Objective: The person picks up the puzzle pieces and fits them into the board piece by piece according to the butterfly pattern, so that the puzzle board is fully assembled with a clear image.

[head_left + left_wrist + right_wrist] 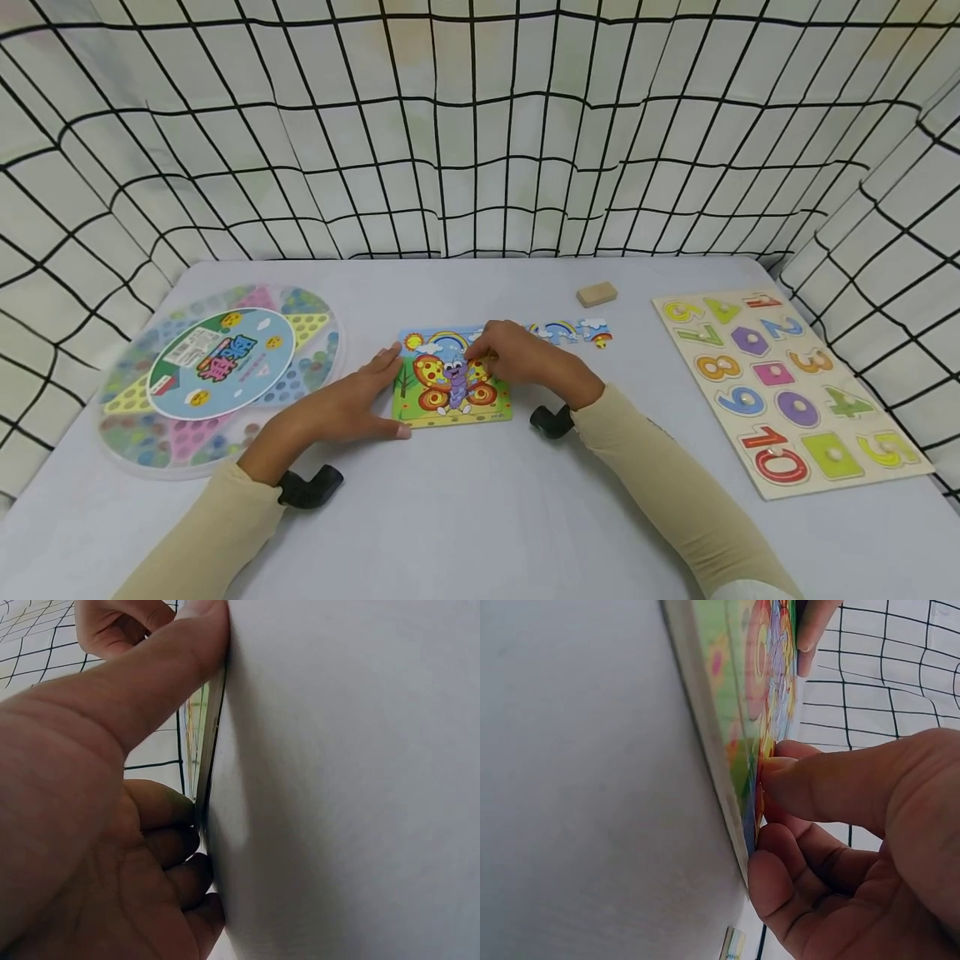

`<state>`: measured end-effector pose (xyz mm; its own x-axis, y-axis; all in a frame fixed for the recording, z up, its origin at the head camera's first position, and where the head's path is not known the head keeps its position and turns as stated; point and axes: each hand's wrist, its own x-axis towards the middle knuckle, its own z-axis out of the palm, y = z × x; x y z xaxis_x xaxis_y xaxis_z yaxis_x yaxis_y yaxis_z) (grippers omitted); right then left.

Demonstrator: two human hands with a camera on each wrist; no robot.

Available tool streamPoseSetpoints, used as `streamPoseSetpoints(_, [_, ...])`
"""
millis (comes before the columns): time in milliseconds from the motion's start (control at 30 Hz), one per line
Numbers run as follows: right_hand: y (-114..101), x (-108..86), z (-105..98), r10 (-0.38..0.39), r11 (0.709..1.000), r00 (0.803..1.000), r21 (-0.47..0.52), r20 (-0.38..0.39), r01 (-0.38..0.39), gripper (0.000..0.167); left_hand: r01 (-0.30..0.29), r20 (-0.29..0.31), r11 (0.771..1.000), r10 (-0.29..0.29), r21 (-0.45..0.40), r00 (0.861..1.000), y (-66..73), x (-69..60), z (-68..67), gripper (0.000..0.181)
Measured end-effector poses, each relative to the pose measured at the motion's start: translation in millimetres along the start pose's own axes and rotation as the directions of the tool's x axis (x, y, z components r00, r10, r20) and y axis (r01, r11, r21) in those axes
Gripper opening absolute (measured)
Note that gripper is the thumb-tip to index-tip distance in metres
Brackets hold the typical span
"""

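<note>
A butterfly picture puzzle board lies flat in the middle of the table. My left hand rests against its corner, fingertips along the left edge and the straight thumb at the near edge. In the left wrist view the left hand touches the edge of the board. My right hand is over the board's upper right part, covering some of the picture. The right wrist view shows the right hand pinching a small yellow-orange puzzle piece between thumb and index finger at the board's surface; its outline is mostly hidden.
Loose rainbow and cloud pieces lie right of the board, with a small wooden block behind them. A round checkers board is at the left, a wooden number board at the right. Black netting surrounds the table's far side.
</note>
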<state>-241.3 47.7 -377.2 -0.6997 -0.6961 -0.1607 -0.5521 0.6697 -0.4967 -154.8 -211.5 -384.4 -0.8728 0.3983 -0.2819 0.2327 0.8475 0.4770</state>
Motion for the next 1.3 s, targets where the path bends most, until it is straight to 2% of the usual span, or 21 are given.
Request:
streamPoseSetpoints(233, [-2.4,0.4,0.4,0.015,1.0,1.0,-0.013,-0.014,-0.016,0.029,-0.005,-0.003,1.0,0.005,0.006,1.0,-0.4,1.1,0.4,0.112])
streamPoseSetpoints(600, [-6.3,3.7,5.8,0.111,0.993,0.993,-0.033,-0.028,-0.112,0.023,0.001,0.004,1.0,-0.001,-0.006,1.0,-1.3,1.5,3.2,0.11])
streamPoseSetpoints(733, [-4.6,1.4,4.3,0.078,0.997,0.996,-0.024,-0.045,-0.079,0.022,-0.008,-0.004,1.0,0.008,0.007,1.0,-0.5,1.2,1.2,0.11])
streamPoseSetpoints(833, [0.2,-2.2,1.2,0.05,0.998,0.997,0.032,-0.066,-0.048,0.023,-0.009,-0.004,1.0,0.009,0.005,1.0,0.0,0.2,-0.2,0.11])
streamPoseSetpoints(967, [10.1,-7.2,-3.7,0.004,0.993,0.992,0.114,-0.124,0.01,0.025,-0.001,-0.002,1.0,0.001,0.001,1.0,-0.6,-0.8,-0.6,0.11])
streamPoseSetpoints(1067, [17.0,-10.0,-7.0,-0.025,0.99,0.985,0.131,-0.17,0.047,0.025,0.003,-0.003,1.0,-0.003,0.005,1.0,-1.7,-0.9,-0.5,0.11])
streamPoseSetpoints(1167, [22.7,-13.9,-10.0,-0.023,0.99,0.979,0.133,-0.202,0.051,0.025,0.001,-0.001,1.0,-0.001,0.008,1.0,-2.4,-0.8,-0.2,0.11])
streamPoseSetpoints(1300, [31.1,-20.2,-14.3,0.011,0.99,0.979,0.142,-0.203,0.018,0.026,-0.003,-0.003,1.0,0.003,0.005,1.0,-2.2,-0.5,0.5,0.11])
